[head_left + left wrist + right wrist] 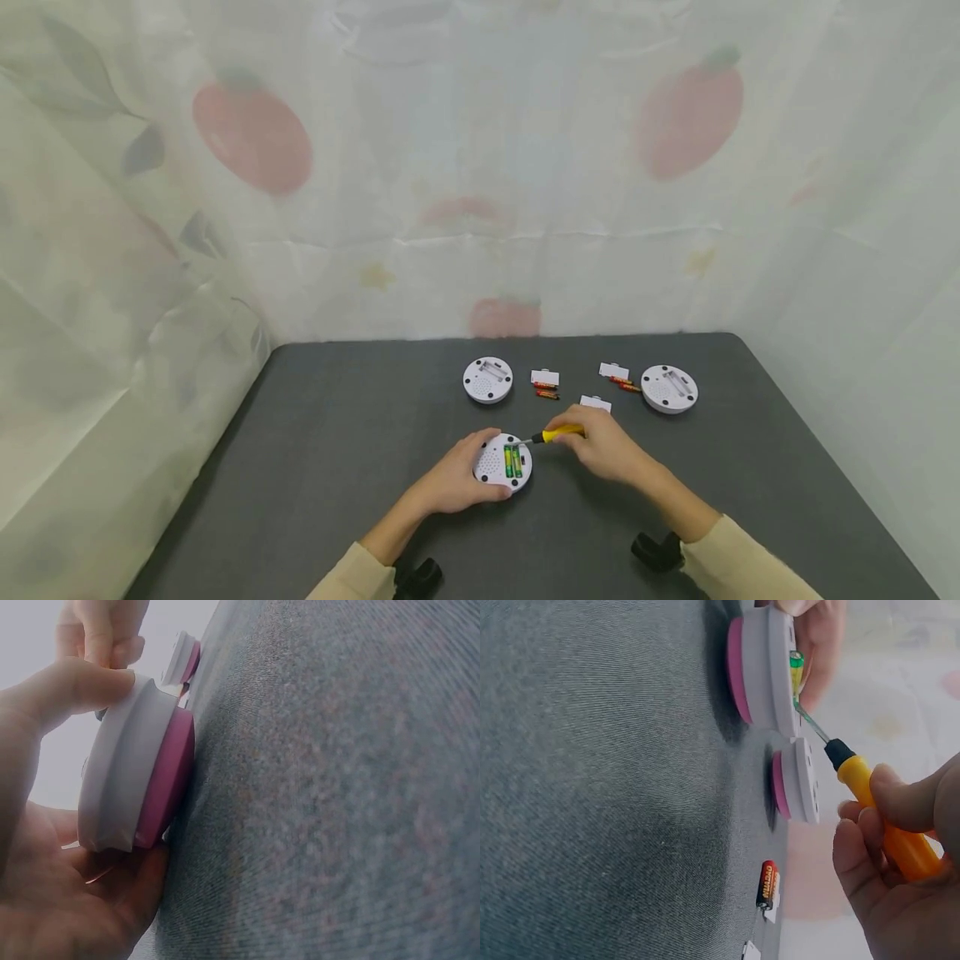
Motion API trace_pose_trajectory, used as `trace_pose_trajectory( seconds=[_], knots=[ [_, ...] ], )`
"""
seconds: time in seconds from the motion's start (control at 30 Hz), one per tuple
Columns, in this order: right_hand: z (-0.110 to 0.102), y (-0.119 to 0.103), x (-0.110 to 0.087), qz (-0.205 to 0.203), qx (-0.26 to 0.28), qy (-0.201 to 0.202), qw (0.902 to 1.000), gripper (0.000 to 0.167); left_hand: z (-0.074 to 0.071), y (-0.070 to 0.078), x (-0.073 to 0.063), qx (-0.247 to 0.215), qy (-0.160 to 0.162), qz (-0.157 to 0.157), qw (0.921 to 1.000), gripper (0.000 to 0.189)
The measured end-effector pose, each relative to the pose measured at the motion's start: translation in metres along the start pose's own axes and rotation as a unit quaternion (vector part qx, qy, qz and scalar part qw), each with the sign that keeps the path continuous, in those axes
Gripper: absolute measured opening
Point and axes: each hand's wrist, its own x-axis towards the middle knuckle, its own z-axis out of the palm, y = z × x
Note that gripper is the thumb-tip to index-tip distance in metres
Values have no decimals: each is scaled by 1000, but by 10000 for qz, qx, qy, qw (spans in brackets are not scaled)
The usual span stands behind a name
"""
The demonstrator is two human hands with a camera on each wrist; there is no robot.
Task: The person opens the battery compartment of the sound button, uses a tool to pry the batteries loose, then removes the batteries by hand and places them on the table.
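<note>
My left hand [455,479] grips a round white device [491,461] by its sides, thumb on the near edge and fingers round the far side. In the left wrist view the device [120,765] has a pink base. Two green-and-yellow batteries [513,461] lie side by side in its uncovered compartment. My right hand [603,446] holds a screwdriver with a yellow handle [566,432] and black collar. In the right wrist view the screwdriver's metal shaft [814,724] reaches the end of a battery [796,671] in the compartment.
Two more round white devices [487,380] [669,388] stand farther back with their battery compartments uncovered. Near them lie white covers [545,377] and several red-and-black batteries [547,394]. Another white cover [596,403] lies just beyond my right hand. A printed curtain [480,167] surrounds the grey table [337,433].
</note>
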Motion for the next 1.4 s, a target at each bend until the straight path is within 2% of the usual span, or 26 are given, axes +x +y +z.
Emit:
trace_pose_trajectory(
  seconds=[0.1, 0.17, 0.37, 0.5, 0.67, 1.07, 1.4],
  knots=[
    [-2, 3, 3, 230, 223, -114, 9994, 10, 0, 0, 1, 39, 50, 76, 10000, 89],
    [-2, 5, 4, 514, 380, -222, 9977, 15, 0, 0, 1, 81, 78, 107, 9999, 89],
    [2, 10, 2, 1365, 1262, -373, 9819, 31, 0, 0, 1, 133, 61, 73, 9999, 89],
    [-1, 13, -3, 1541, 1658, -290, 9736, 30, 0, 0, 1, 121, 62, 64, 9999, 90],
    [-14, 18, -14, 1686, 1863, -114, 9678, 27, 1, -1, 1, 90, 65, 112, 9999, 89],
    [-49, 24, -45, 1643, 916, 559, 9806, 24, 1, -3, -1, 55, 152, 164, 9997, 89],
    [-77, 28, -71, 1782, -23, 1344, 9748, 27, 2, -3, 0, 66, 152, 170, 9997, 87]
  ],
)
